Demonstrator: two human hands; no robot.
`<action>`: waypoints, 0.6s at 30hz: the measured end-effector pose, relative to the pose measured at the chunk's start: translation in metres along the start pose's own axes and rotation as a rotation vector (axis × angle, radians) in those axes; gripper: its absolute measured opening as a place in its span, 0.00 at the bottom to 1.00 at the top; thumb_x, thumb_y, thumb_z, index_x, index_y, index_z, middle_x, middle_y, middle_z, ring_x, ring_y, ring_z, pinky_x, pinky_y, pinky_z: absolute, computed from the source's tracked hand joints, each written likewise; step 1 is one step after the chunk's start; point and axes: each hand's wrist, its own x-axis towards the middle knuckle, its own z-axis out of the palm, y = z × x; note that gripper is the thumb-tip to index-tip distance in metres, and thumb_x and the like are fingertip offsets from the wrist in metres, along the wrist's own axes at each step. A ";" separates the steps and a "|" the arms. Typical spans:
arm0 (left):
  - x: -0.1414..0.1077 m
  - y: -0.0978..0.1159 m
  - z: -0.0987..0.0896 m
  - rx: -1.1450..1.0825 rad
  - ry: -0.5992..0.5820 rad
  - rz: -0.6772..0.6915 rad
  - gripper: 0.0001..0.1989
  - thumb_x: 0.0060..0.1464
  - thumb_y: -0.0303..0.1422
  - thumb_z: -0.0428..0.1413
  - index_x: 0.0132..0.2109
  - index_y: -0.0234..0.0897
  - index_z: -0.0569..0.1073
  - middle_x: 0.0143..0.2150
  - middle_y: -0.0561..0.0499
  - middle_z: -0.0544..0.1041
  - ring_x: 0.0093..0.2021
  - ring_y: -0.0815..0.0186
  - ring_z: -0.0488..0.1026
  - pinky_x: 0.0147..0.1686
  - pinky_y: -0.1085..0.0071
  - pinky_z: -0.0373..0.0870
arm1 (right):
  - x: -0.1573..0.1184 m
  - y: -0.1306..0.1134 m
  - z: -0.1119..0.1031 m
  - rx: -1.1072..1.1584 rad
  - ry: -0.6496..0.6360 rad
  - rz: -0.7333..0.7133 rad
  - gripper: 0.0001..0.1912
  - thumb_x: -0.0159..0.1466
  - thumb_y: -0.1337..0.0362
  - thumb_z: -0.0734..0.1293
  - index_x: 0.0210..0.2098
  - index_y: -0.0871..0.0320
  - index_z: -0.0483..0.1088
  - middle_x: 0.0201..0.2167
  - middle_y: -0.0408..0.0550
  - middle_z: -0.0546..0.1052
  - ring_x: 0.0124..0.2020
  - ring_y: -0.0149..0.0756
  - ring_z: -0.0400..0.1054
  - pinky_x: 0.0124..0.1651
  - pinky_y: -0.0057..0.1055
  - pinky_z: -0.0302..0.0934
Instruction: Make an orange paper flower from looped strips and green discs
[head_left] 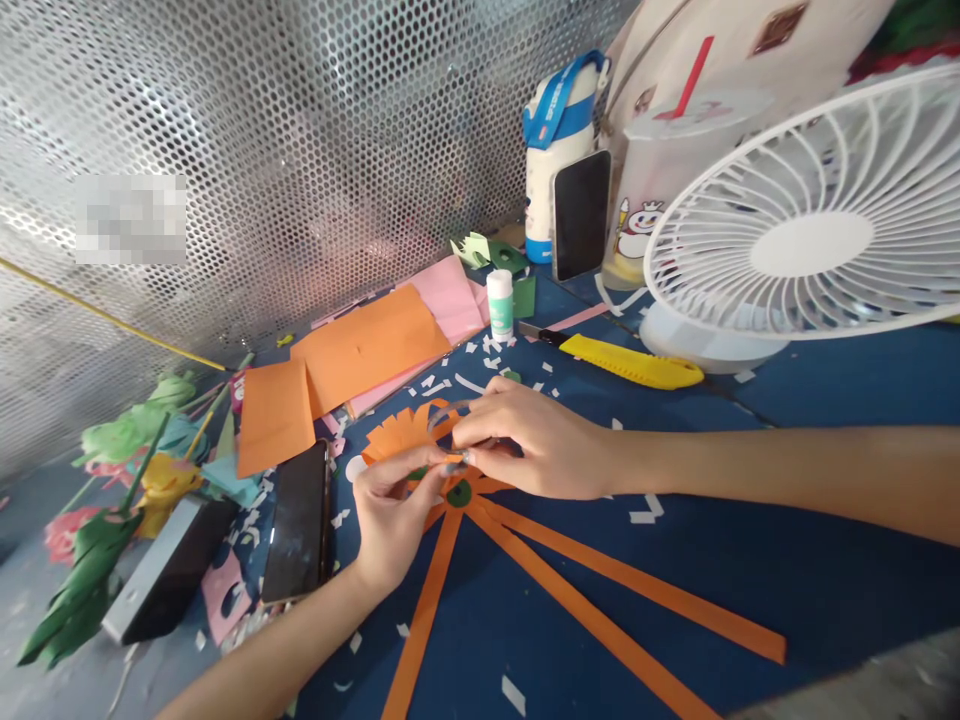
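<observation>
My left hand (394, 505) is closed, thumb and finger pinching the end of an orange paper strip. Opposite it, my right hand (544, 440) is closed at the same spot, its fingertips almost meeting the left ones. A thin dark-grey thing shows at the right fingers; its kind I cannot make out. Beneath the hands lies an orange paper piece with long strips (577, 602) fanning toward me and a small dark-green round (458, 491) at its centre. Fringed orange paper (397, 432) curls up behind the left hand. The exact pinch point is partly covered by fingers.
A glue stick (500, 305) and yellow utility knife (634, 362) lie beyond my hands. A white fan (814, 245), propped phone (582, 215) and bottle (551, 185) stand at right back. Orange sheets (371, 345), another phone (298, 525) and paper flowers (139, 440) are left. Paper scraps litter the blue table.
</observation>
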 end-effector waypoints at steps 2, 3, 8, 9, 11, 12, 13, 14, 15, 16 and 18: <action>0.000 0.000 -0.001 -0.005 -0.012 -0.003 0.05 0.52 0.33 0.65 0.32 0.36 0.83 0.31 0.48 0.84 0.32 0.59 0.82 0.35 0.69 0.81 | 0.000 0.002 0.000 0.043 -0.011 0.013 0.13 0.64 0.70 0.58 0.23 0.59 0.63 0.19 0.36 0.61 0.24 0.28 0.56 0.41 0.31 0.47; 0.000 0.000 -0.001 -0.009 -0.017 -0.005 0.04 0.52 0.33 0.65 0.32 0.36 0.83 0.31 0.48 0.85 0.33 0.59 0.83 0.37 0.68 0.81 | 0.001 0.002 0.000 0.062 -0.012 0.015 0.13 0.65 0.70 0.58 0.24 0.59 0.64 0.19 0.37 0.62 0.24 0.28 0.56 0.40 0.31 0.48; 0.001 -0.002 -0.003 -0.023 -0.022 -0.008 0.03 0.51 0.32 0.65 0.33 0.38 0.84 0.33 0.49 0.85 0.34 0.60 0.83 0.36 0.70 0.81 | -0.001 0.005 0.002 0.147 0.001 0.027 0.13 0.66 0.69 0.59 0.27 0.58 0.68 0.21 0.40 0.68 0.25 0.30 0.57 0.34 0.30 0.47; 0.001 -0.002 -0.003 -0.025 -0.023 -0.007 0.03 0.52 0.32 0.65 0.33 0.39 0.84 0.33 0.49 0.85 0.34 0.60 0.83 0.36 0.71 0.81 | -0.001 0.005 0.002 0.159 -0.002 0.032 0.13 0.67 0.68 0.59 0.27 0.59 0.68 0.21 0.40 0.68 0.25 0.29 0.57 0.34 0.30 0.47; 0.000 -0.001 -0.003 -0.024 -0.038 -0.009 0.04 0.52 0.33 0.65 0.32 0.39 0.84 0.32 0.49 0.85 0.33 0.60 0.83 0.35 0.71 0.81 | -0.001 0.006 0.000 0.178 -0.011 0.036 0.13 0.67 0.68 0.59 0.26 0.59 0.67 0.21 0.39 0.67 0.24 0.28 0.56 0.33 0.30 0.47; 0.000 0.000 -0.004 -0.022 -0.058 -0.009 0.05 0.52 0.34 0.65 0.32 0.38 0.84 0.31 0.49 0.85 0.33 0.60 0.83 0.35 0.71 0.81 | 0.000 0.006 -0.003 0.191 -0.015 0.037 0.14 0.68 0.68 0.59 0.25 0.59 0.66 0.20 0.39 0.66 0.24 0.28 0.55 0.33 0.29 0.47; -0.001 0.001 -0.004 -0.022 -0.085 -0.004 0.05 0.52 0.34 0.65 0.31 0.38 0.83 0.30 0.49 0.84 0.32 0.59 0.83 0.34 0.70 0.81 | 0.000 0.006 -0.007 0.203 -0.015 0.039 0.15 0.68 0.67 0.58 0.25 0.59 0.65 0.20 0.38 0.64 0.23 0.27 0.54 0.32 0.29 0.47; -0.002 0.002 -0.004 -0.024 -0.109 0.005 0.06 0.52 0.35 0.65 0.30 0.38 0.83 0.29 0.49 0.84 0.32 0.59 0.82 0.35 0.69 0.81 | 0.000 0.006 -0.011 0.208 -0.007 0.041 0.15 0.68 0.67 0.58 0.24 0.59 0.64 0.19 0.38 0.63 0.23 0.27 0.54 0.32 0.29 0.47; -0.002 0.003 -0.004 -0.025 -0.125 0.015 0.07 0.52 0.36 0.66 0.29 0.38 0.83 0.28 0.49 0.84 0.31 0.59 0.82 0.36 0.68 0.81 | 0.000 0.005 -0.017 0.200 0.008 0.046 0.16 0.68 0.67 0.57 0.24 0.58 0.63 0.19 0.38 0.62 0.22 0.27 0.53 0.31 0.29 0.48; -0.003 0.004 -0.004 -0.025 -0.125 0.024 0.08 0.51 0.36 0.65 0.28 0.38 0.83 0.28 0.49 0.84 0.31 0.59 0.82 0.36 0.68 0.81 | 0.000 0.003 -0.023 0.171 0.036 0.042 0.16 0.69 0.66 0.57 0.24 0.58 0.62 0.19 0.38 0.62 0.22 0.27 0.54 0.31 0.30 0.48; -0.002 0.002 -0.004 -0.015 -0.069 0.026 0.08 0.51 0.37 0.65 0.29 0.39 0.83 0.28 0.49 0.84 0.31 0.60 0.82 0.35 0.68 0.81 | -0.001 0.000 -0.036 0.059 0.102 0.003 0.16 0.69 0.65 0.57 0.24 0.57 0.62 0.19 0.39 0.63 0.23 0.28 0.55 0.32 0.31 0.48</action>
